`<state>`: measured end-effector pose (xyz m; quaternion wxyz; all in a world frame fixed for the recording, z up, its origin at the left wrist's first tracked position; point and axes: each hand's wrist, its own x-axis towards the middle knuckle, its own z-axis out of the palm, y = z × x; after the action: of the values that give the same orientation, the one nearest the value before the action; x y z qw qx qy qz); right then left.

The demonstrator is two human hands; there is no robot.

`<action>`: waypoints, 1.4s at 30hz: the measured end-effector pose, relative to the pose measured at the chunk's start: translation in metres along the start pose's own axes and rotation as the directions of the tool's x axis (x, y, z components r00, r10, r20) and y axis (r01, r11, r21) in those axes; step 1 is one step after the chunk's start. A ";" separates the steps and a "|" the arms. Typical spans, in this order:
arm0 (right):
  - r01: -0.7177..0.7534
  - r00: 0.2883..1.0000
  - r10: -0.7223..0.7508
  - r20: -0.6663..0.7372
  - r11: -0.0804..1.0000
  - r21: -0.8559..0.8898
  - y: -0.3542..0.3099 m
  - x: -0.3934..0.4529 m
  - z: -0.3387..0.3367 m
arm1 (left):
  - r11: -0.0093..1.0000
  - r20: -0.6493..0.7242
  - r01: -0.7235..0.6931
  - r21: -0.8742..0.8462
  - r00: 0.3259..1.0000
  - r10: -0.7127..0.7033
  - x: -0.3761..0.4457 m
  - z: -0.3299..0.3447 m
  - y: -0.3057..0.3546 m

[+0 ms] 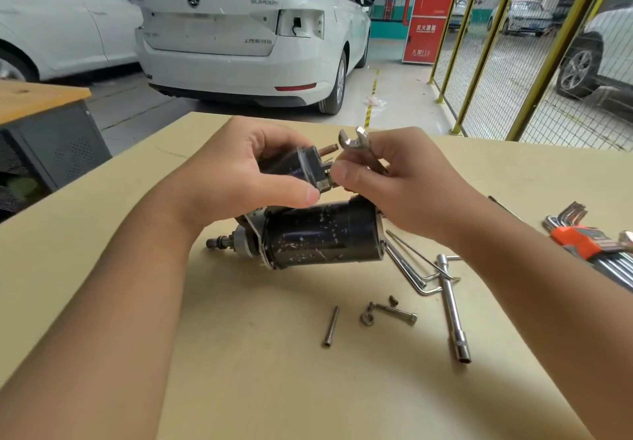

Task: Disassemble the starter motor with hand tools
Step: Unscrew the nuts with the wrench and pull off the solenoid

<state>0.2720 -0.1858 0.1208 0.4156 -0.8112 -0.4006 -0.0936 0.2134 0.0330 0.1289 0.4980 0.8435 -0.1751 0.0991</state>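
The black starter motor (315,236) lies on its side on the tan table (274,371), shaft pointing left. Above it my left hand (236,172) grips the solenoid (301,165), whose copper threaded stud (327,149) points right. My right hand (387,179) holds an open-end wrench (356,143) with its jaws up, just right of the stud. Its thumb and finger also pinch at the solenoid's terminal end, where something small is hidden by the fingertips.
Loose Allen keys (409,270) and a T-handle socket wrench (452,306) lie right of the motor. Two long bolts (331,326), a nut (367,318) and a small screw (394,300) sit in front. An orange hex-key set (589,244) is at the far right. Cars stand beyond the table.
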 end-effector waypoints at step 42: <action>-0.142 0.974 0.181 -0.139 0.958 0.249 0.001 -0.012 0.018 | 0.998 -0.086 -0.002 -0.058 0.996 -0.003 -0.005 0.006 -0.015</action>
<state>0.2615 -0.1791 0.1029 0.5467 -0.7756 -0.3064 -0.0757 0.2144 0.0358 0.1123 0.5294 0.8237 -0.1563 0.1301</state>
